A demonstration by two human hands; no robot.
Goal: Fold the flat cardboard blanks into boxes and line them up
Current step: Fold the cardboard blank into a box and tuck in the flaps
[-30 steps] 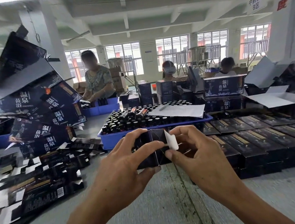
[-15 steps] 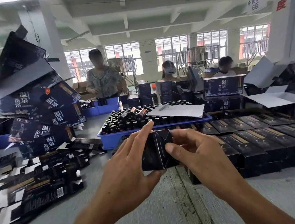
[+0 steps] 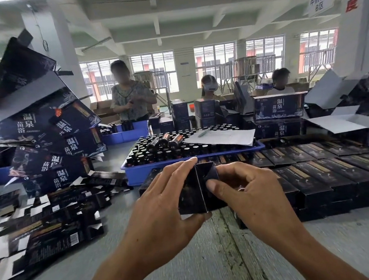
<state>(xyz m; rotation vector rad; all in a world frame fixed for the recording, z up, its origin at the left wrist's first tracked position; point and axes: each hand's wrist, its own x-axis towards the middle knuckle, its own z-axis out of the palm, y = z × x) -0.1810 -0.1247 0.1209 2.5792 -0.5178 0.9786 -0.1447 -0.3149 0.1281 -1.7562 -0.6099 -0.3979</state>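
Note:
A small black box (image 3: pixel 194 190) is held end-on in front of me, above the grey table, its end flaps folded shut. My left hand (image 3: pixel 162 204) wraps its left side, fingers over the top and thumb underneath. My right hand (image 3: pixel 250 192) grips its right side, the thumb pressing on the end flap. Flat black blanks (image 3: pixel 43 221) lie heaped on the table at the left. Rows of folded black boxes (image 3: pixel 329 171) lie side by side at the right, reaching behind my right hand.
A blue tray (image 3: pixel 159 166) of dark bottles with a paper sheet on top stands behind the hands. Large dark printed cartons (image 3: pixel 45 138) pile up at the left. Three people work at the far side. The grey table (image 3: pixel 212 260) runs toward me.
The white tab that stuck out of the box end has been tucked in and the end flaps closed. Both hands have shifted slightly and now press on the shut end.

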